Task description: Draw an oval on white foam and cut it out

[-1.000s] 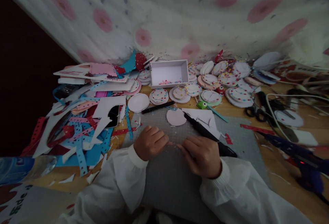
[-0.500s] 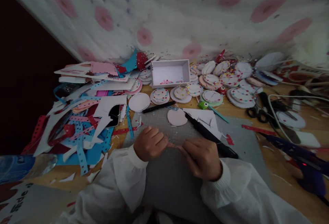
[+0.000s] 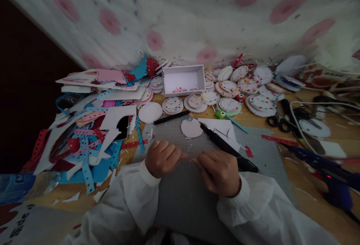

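Over the grey cutting mat (image 3: pixel 185 203), my left hand (image 3: pixel 163 159) is closed, with a small pinkish strip (image 3: pixel 184 156) sticking out from its fingertips. My right hand (image 3: pixel 218 172) is closed just to the right, a narrow gap from the strip's end; whatever its fingertips pinch is too small to name. Beyond the hands lies a pale pink disc (image 3: pixel 191 128). A black cutter-like tool (image 3: pixel 227 147) rests behind my right hand, over a white paper piece (image 3: pixel 222 130). A thin black pen (image 3: pixel 171 117) lies behind the mat's far edge.
Paper scraps (image 3: pixel 87 144) heap up at the left, near a plastic bottle (image 3: pixel 28 185). A white open box (image 3: pixel 184 80) stands at the back among decorated discs (image 3: pixel 260 104). Scissors (image 3: pixel 278 123), cables and a blue glue gun (image 3: pixel 323 170) lie at the right.
My hands have moved slightly apart, and a gap now shows between the strip and my right fingertips. The whole view has shifted a little.
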Demonstrator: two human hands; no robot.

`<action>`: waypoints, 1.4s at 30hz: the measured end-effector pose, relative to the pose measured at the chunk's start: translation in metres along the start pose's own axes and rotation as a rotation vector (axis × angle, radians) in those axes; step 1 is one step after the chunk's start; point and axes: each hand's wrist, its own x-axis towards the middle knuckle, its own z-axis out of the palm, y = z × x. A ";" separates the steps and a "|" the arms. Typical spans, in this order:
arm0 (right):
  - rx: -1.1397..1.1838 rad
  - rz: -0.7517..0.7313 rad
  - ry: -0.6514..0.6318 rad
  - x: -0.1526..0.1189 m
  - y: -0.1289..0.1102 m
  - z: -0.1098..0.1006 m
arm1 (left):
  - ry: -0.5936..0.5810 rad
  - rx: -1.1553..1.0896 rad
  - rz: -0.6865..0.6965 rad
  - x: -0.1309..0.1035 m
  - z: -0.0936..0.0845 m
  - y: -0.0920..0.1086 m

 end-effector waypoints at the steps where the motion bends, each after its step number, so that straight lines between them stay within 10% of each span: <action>1: -0.012 0.006 0.001 0.000 0.001 0.000 | 0.001 0.001 -0.005 0.000 0.000 0.000; 42: -0.012 -0.033 0.021 -0.002 0.013 0.007 | 0.013 -0.156 -0.074 0.001 0.001 -0.003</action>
